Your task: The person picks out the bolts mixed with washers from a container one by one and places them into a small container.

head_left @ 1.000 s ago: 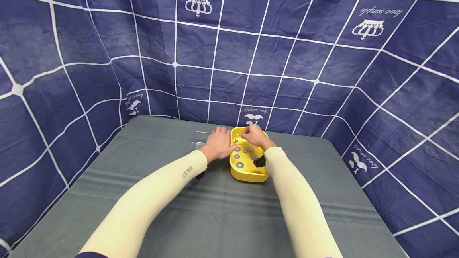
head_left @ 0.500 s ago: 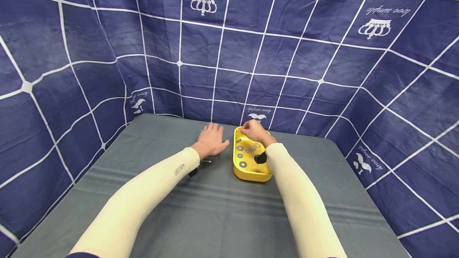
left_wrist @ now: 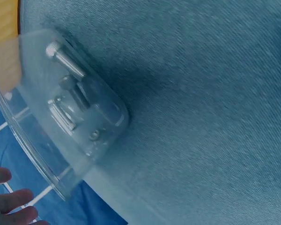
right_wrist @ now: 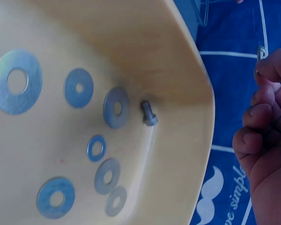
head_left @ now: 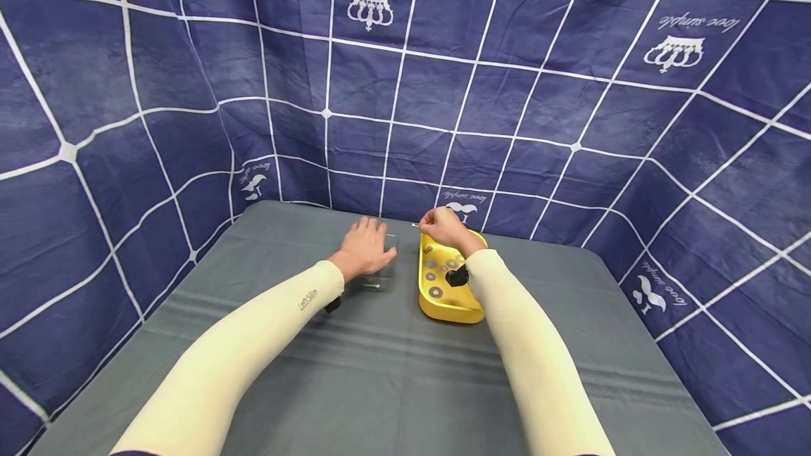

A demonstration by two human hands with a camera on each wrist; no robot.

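Observation:
My right hand (head_left: pixel 445 226) pinches a small metal bolt (right_wrist: pixel 261 52) between thumb and fingertip, above the far left corner of a yellow tray (head_left: pixel 451 314). In the tray lie several flat metal washers (right_wrist: pixel 56 197) and one short hex-head bolt (right_wrist: pixel 149 113) near its wall. My left hand (head_left: pixel 364 248) has its fingers extended, over or beside a clear plastic box (left_wrist: pixel 42 140); the head view does not show whether they touch. Several metal bolts (left_wrist: pixel 68 63) lie in that box. The hand covers part of the box in the head view.
A grey cloth (head_left: pixel 405 385) covers the table. Behind it and along both sides hangs a blue curtain (head_left: pixel 494 111) with a white grid, close to the table's far edge. The clear box stands left of the yellow tray, with a gap between them.
My left hand has moved left, away from the tray's rim, uncovering part of the clear box. My right hand has lifted from inside the tray to above its far left corner, bolt pinched.

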